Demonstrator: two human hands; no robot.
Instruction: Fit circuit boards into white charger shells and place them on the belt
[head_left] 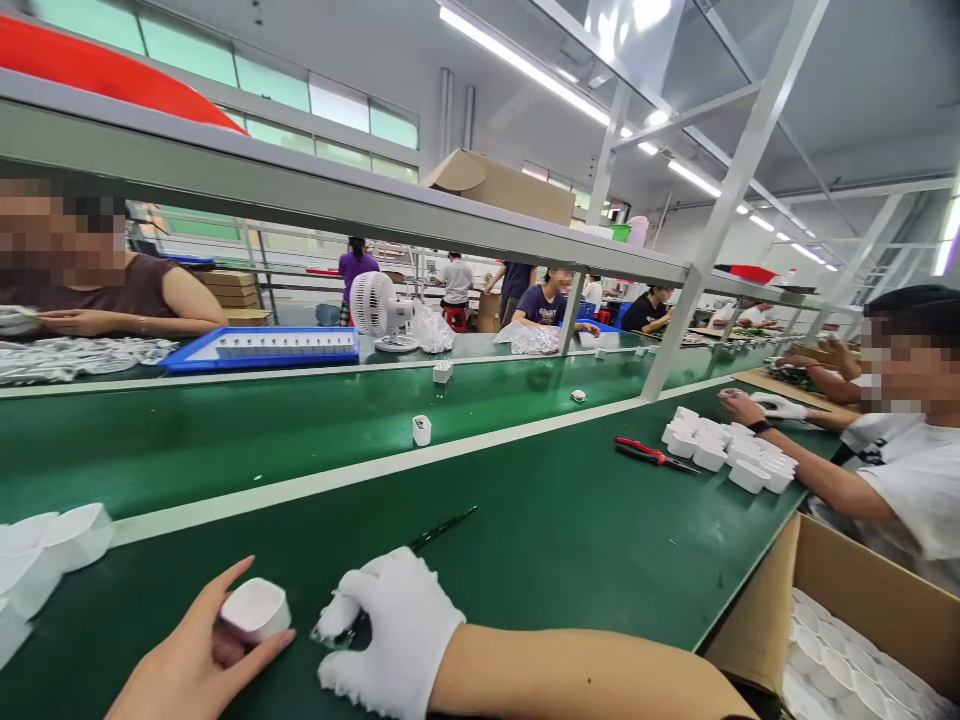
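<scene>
Bare, my left hand (199, 645) grips a small white plastic housing (259, 608) between thumb and fingers, its open side turned up. Just to the right, my right hand (397, 635) wears a white knitted glove. Its fingers curl low over the green bench (540, 540) around a small dark, shiny piece that I cannot make out. Beyond the gloved hand lies a thin dark pointed tool (444, 527). Several more white housings (71, 535) stand at the left edge, beside my left hand.
Past a pale rail, a green conveyor (322, 405) carries a white unit (421, 430). Red-handled pliers (655, 455) lie near grouped white cups (724, 450). A co-worker (900, 440) sits at right, by a cardboard box (862, 560) of white parts. A shelf post (697, 270) rises ahead.
</scene>
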